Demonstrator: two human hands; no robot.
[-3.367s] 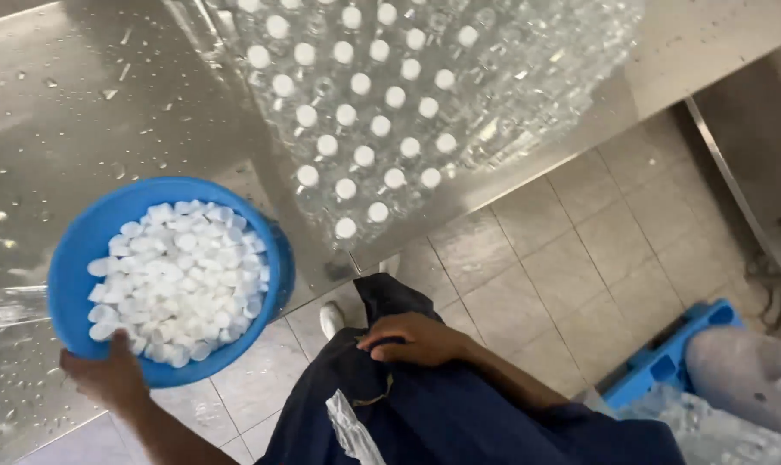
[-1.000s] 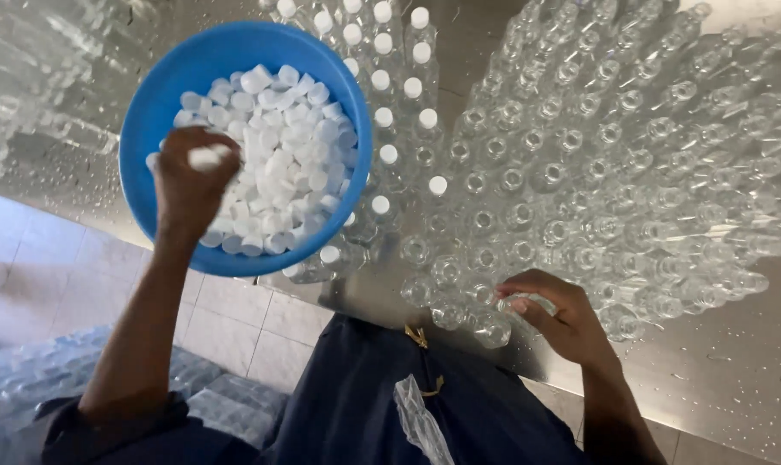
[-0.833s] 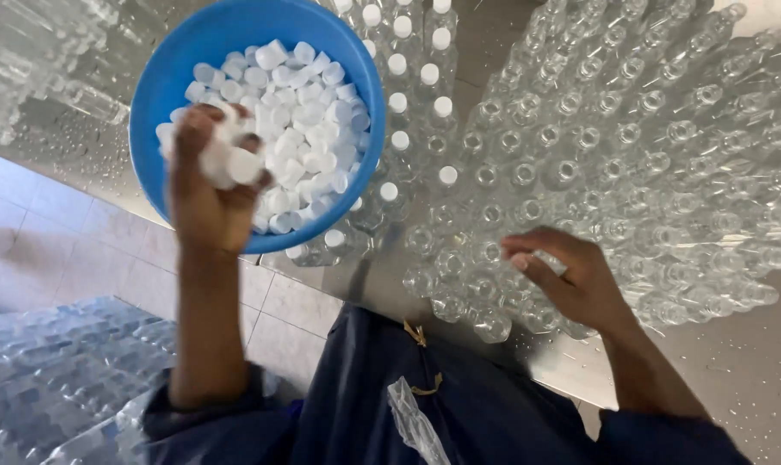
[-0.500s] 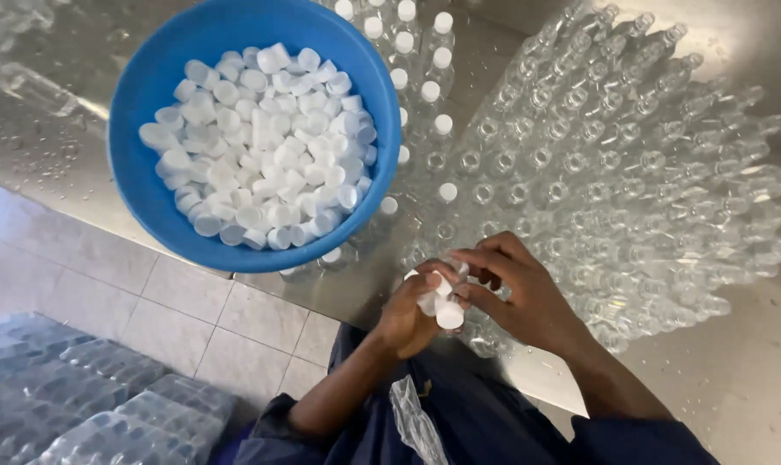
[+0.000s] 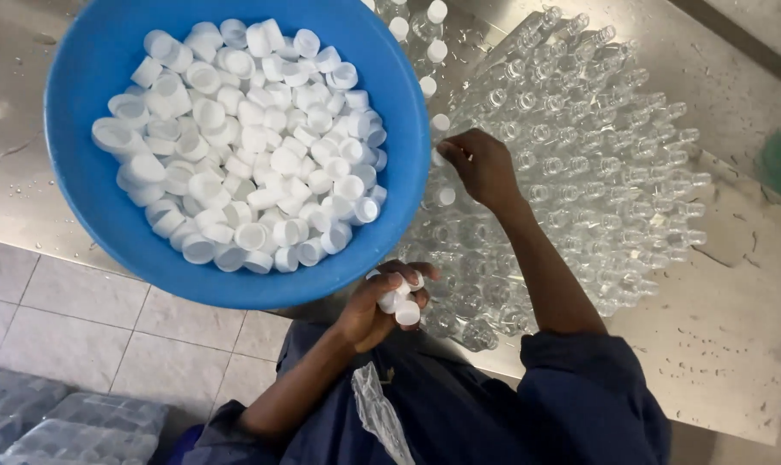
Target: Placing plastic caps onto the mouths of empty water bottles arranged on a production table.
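I am cupping a small handful of white caps (image 5: 399, 301) in my left hand (image 5: 375, 308), my grip curling closed around them just below the near rim of the blue basin (image 5: 89, 172). One cap is sticking out at the bottom of my fingers. The hand is hanging over the tabletop (image 5: 735, 319) edge, in front of my dark blue workwear (image 5: 528, 405).

My right hand (image 5: 485, 168) is reaching out over the crowd of clear plastic bottles (image 5: 580, 164) that are standing upright, packed close together on the wet steel tabletop. Its grip is pressing together on a single white cap (image 5: 440, 158) at the fingertips, right above a bottle mouth near the basin's right side. A few bottles beside that hand, along the basin's edge, are already wearing white caps; most of the others further right are standing open.

The basin is sitting on the tabletop to the left of the bottles, heaped with loose white caps (image 5: 244, 146). Below the tabletop edge, pale floor tiles (image 5: 80, 336) are showing, and wrapped packs of bottles (image 5: 55, 430) are lying at the lower left corner.
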